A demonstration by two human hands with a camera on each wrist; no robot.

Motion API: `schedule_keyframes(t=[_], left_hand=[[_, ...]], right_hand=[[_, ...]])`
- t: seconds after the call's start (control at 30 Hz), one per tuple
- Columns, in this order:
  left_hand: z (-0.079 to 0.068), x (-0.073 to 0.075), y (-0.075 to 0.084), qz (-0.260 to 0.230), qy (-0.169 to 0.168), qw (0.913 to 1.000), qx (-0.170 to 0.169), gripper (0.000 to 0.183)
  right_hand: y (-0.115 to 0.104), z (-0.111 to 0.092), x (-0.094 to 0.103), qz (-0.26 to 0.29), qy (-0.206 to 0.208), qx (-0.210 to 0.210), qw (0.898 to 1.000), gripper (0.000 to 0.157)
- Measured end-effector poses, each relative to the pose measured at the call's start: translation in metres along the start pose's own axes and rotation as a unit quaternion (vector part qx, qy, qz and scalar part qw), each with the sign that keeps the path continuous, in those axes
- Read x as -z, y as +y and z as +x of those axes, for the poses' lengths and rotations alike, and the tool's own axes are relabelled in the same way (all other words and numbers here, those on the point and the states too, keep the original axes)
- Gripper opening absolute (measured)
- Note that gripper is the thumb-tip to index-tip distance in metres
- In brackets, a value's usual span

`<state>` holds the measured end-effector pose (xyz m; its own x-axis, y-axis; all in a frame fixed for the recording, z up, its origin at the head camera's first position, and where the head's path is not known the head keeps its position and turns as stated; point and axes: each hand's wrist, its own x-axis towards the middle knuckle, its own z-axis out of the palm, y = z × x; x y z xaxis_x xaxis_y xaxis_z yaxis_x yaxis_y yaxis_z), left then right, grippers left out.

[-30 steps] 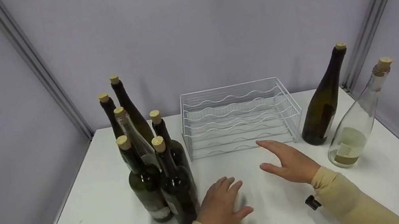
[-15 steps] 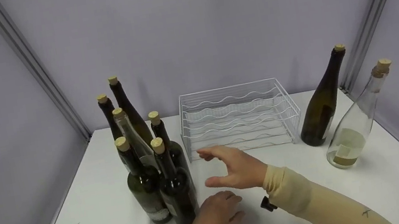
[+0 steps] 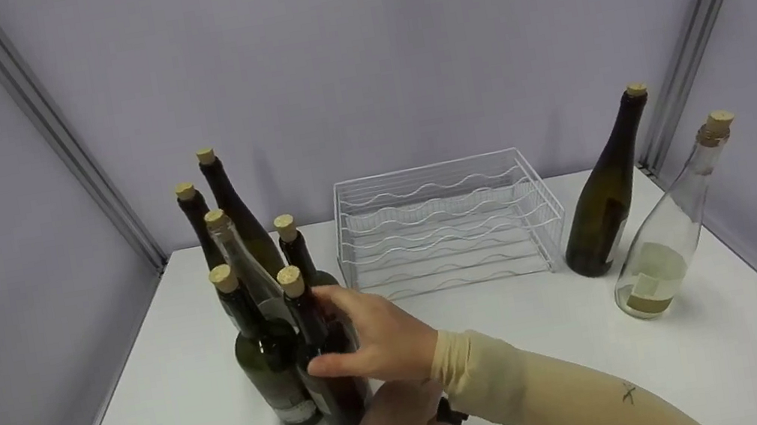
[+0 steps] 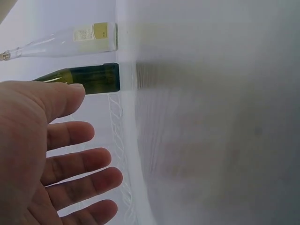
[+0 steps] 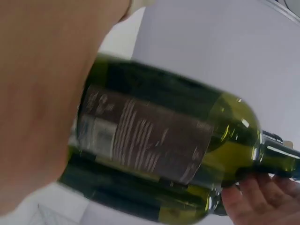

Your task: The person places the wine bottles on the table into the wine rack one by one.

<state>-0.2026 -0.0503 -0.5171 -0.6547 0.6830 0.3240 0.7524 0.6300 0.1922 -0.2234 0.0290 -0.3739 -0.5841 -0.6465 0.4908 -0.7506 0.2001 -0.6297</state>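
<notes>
In the head view, my right hand [image 3: 383, 337] reaches to the front dark wine bottle [image 3: 320, 336] from the right, thumb spread in front of its shoulder and forefinger right at its neck. The right wrist view shows this bottle's dark label [image 5: 150, 136], with my right fingers [image 5: 255, 199] slightly bent beside the neck. Low on the table, partly hidden under the right wrist, my left hand [image 3: 403, 417] lies close to the bottle's base. Its fingers [image 4: 79, 183] are spread and hold nothing in the left wrist view.
Several corked bottles stand close together on the left, among them a green bottle [image 3: 270, 366] and a clear one [image 3: 245, 256]. A white wire rack [image 3: 450, 235] sits at the back. Right of it stand a brown bottle [image 3: 598, 231] and a clear bottle [image 3: 660, 266].
My right hand has swept left from in front of the rack to the front wine bottle. My left hand has stayed low by that bottle, now partly covered by the right arm.
</notes>
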Motion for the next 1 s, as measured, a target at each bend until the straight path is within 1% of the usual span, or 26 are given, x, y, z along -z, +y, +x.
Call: schedule_keyframes(t=[0.1, 0.17, 0.27, 0.33, 0.43, 0.53, 0.63, 0.7, 0.77, 0.87, 0.9, 0.93, 0.97, 1.0], left_hand=[[-0.004, 0.0, 0.001, -0.011, 0.017, 0.9997, 0.009, 0.03], [-0.006, 0.0, 0.001, -0.04, 0.024, 0.9987, 0.021, 0.028], [-0.008, -0.001, 0.002, -0.091, 0.023, 0.9947, 0.041, 0.023], [-0.009, -0.002, 0.004, -0.115, 0.015, 0.992, 0.051, 0.02], [-0.009, 0.0, 0.008, -0.126, 0.004, 0.99, 0.064, 0.021], [-0.009, 0.003, 0.011, -0.135, -0.006, 0.988, 0.074, 0.022], [-0.008, 0.004, 0.013, -0.131, -0.008, 0.9891, 0.068, 0.02], [-0.008, 0.004, 0.015, -0.138, -0.016, 0.988, 0.068, 0.019], [-0.006, 0.005, 0.017, -0.16, -0.032, 0.9837, 0.077, 0.02], [-0.003, 0.006, 0.022, -0.215, -0.063, 0.9698, 0.097, 0.021], [-0.002, 0.006, 0.024, -0.231, -0.07, 0.9656, 0.096, 0.022], [-0.001, 0.006, 0.027, -0.234, -0.07, 0.9662, 0.083, 0.022], [-0.001, 0.007, 0.029, -0.222, -0.066, 0.9716, 0.049, 0.021], [0.0, 0.006, 0.031, -0.197, -0.058, 0.9786, 0.007, 0.02]], right_hand=[[-0.001, 0.008, -0.004, 0.052, 0.0, -0.045, 0.998, 0.061], [0.0, 0.012, -0.006, 0.047, -0.004, -0.064, 0.997, 0.054], [0.003, 0.014, -0.007, 0.036, -0.008, -0.085, 0.996, 0.046], [0.005, 0.013, -0.008, 0.029, -0.008, -0.089, 0.996, 0.041], [0.007, 0.011, -0.008, 0.045, -0.004, -0.089, 0.995, 0.031], [0.01, 0.009, -0.01, 0.074, 0.004, -0.078, 0.994, 0.019], [0.012, 0.007, -0.012, 0.121, 0.017, -0.071, 0.99, 0.008], [0.013, 0.006, -0.012, 0.139, 0.028, -0.068, 0.987, 0.012], [0.014, 0.004, -0.011, 0.148, 0.038, -0.066, 0.986, 0.016], [0.015, 0.001, -0.006, 0.143, 0.045, -0.068, 0.986, 0.014], [0.016, -0.001, -0.004, 0.14, 0.046, -0.07, 0.987, 0.014], [0.015, -0.003, -0.002, 0.139, 0.048, -0.078, 0.986, 0.014], [0.016, -0.005, 0.001, 0.14, 0.05, -0.084, 0.985, 0.014], [0.017, -0.008, 0.005, 0.141, 0.052, -0.09, 0.985, 0.014]])
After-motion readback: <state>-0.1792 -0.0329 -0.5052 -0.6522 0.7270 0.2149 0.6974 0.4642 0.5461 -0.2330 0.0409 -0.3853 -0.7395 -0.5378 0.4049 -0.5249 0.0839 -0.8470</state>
